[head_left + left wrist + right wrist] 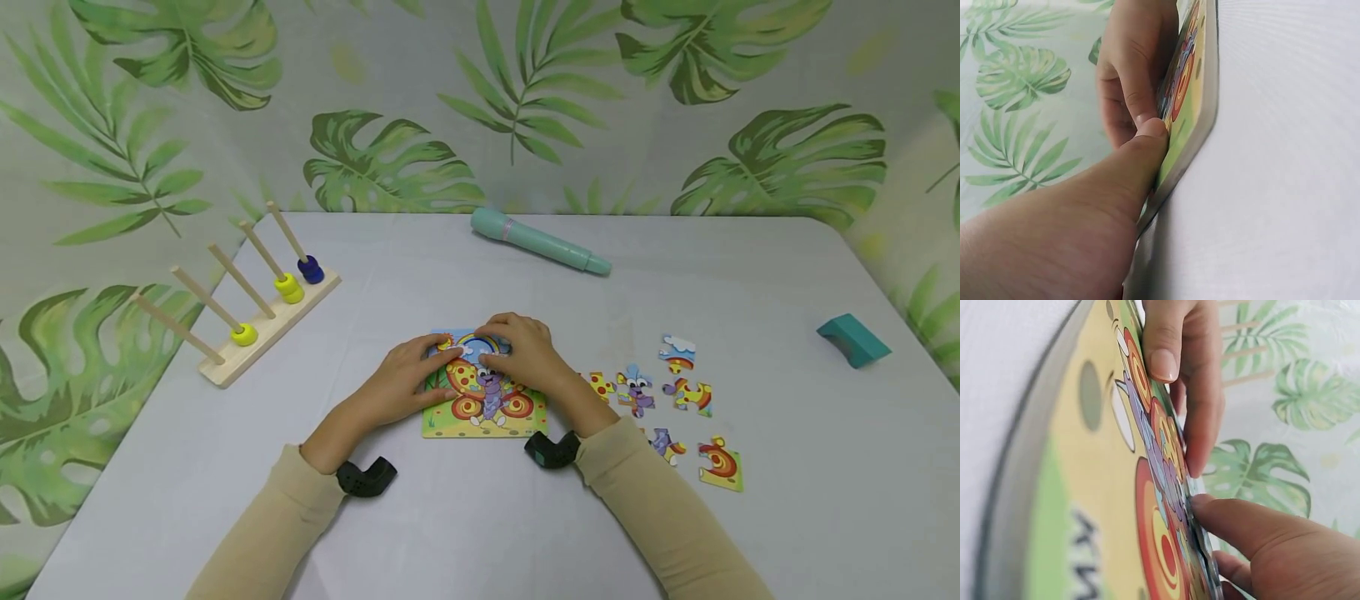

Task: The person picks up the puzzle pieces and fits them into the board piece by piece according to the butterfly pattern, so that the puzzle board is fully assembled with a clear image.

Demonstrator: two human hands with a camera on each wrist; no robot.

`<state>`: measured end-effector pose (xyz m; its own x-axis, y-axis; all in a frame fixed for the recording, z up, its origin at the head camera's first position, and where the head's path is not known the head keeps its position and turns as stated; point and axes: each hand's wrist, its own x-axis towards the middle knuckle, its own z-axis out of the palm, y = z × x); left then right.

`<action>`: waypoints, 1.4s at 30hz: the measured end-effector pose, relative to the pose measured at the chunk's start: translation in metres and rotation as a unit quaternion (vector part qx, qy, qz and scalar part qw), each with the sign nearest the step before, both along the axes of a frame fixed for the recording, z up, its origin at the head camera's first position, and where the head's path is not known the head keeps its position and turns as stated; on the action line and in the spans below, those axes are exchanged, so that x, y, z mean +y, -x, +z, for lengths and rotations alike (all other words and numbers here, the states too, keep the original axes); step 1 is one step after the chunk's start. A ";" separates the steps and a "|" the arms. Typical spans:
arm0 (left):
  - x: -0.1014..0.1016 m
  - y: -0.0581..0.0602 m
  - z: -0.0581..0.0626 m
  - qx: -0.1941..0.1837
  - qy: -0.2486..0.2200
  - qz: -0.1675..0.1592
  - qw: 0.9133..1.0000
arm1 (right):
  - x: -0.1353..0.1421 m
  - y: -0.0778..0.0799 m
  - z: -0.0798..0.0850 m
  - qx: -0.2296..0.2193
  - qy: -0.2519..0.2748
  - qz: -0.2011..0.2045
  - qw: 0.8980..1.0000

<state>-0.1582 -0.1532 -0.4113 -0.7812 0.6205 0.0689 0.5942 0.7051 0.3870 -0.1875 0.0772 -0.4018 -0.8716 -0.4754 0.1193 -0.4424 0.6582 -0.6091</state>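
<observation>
A square butterfly puzzle [487,422] with a green and yellow border lies flat on the table, in the middle of the head view. My left hand [401,379] rests on its left side, fingers stretched over the upper left and the thumb laid lower down on the picture. At the top of the puzzle my right hand [525,354] has its index finger and thumb bent around a rainbow puzzle piece [480,343]. Seen from the right wrist, the right thumb touches the piece's edge, close to the left fingertips. Part of the upper right picture is hidden under the right hand.
Several loose puzzle pieces [637,390] lie to the right, some partly behind the right forearm. A wooden bead stand [273,333] with yellow and blue beads stands at left. A mint-green microphone-shaped tube [543,242] lies at the back, a teal arched block [855,340] far right.
</observation>
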 end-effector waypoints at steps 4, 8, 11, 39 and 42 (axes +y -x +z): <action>0.000 0.000 0.000 0.007 -0.002 -0.001 1.000 | 0.005 0.003 -0.001 -0.016 0.016 0.020 1.000; 0.000 0.000 0.001 0.007 -0.002 -0.002 1.000 | 0.010 0.007 -0.002 -0.034 0.034 0.043 0.998; 0.000 0.000 0.001 0.006 0.002 -0.005 1.000 | 0.012 0.008 -0.003 -0.040 0.038 0.053 0.997; 0.000 0.009 0.007 -0.036 0.018 -0.032 0.999 | 0.013 -0.002 0.020 -0.113 0.023 0.032 0.993; 0.000 0.010 0.007 -0.035 0.019 -0.032 0.999 | 0.019 -0.009 0.036 -0.122 0.038 0.035 0.991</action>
